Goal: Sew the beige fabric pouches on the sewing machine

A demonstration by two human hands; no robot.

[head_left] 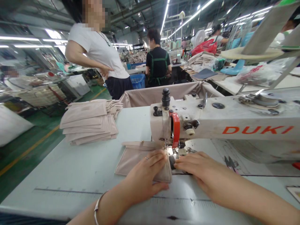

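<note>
A beige stitched fabric piece (134, 159), like a flat pocket or pouch, lies on the table with its right edge beside the needle area of the sewing machine (197, 118). Flat on top of it rests my left hand (150, 168), fingers stretched forward and thumb apart near the front edge. My right hand (199, 165) lies just right of the fabric with fingers extended toward the presser foot (173, 153); its fingertips are by the metal plate, and I see nothing held in them. A red finger guard (175, 129) partly covers the needle, which I cannot make out.
Similar beige pieces form a stack (90, 122) at the table's back left. Small thread snips (231, 164) lie under the machine arm. A cloth-lined bin (140, 95) stands behind the table. One person (96, 53) stands beyond it; another (158, 61) sits facing away. A ruler scale (67, 191) marks the front.
</note>
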